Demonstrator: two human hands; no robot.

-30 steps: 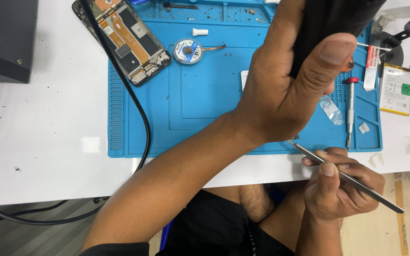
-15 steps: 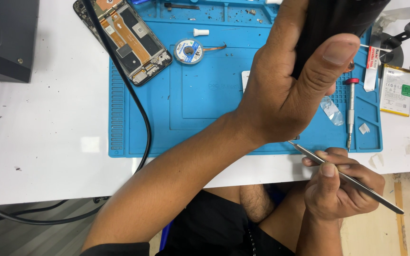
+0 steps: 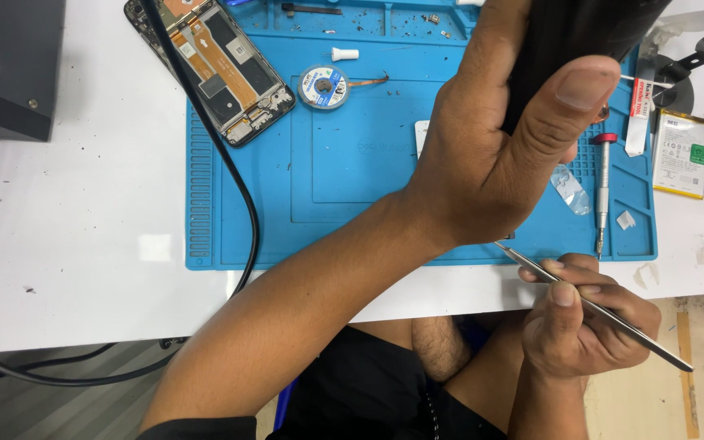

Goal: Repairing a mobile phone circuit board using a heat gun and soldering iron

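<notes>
My left hand [image 3: 490, 163] reaches up across the blue work mat [image 3: 344, 171] and is closed around a thick black handle [image 3: 580, 33], whose upper part runs out of the frame. My right hand [image 3: 584, 334] rests by the near table edge, below the mat's right corner. It pinches long metal tweezers [image 3: 621, 318], whose tip points up-left toward my left wrist. An opened phone [image 3: 213, 69] with bare circuit boards lies at the mat's upper left corner, away from both hands.
On the mat are a spool of copper braid [image 3: 323, 86], a small white cap [image 3: 344, 54] and a red-topped screwdriver [image 3: 602, 191]. A flat battery [image 3: 681, 153] lies right of the mat. A black cable [image 3: 234, 187] crosses the white table [image 3: 75, 244]; a dark box [image 3: 6, 69] stands far left.
</notes>
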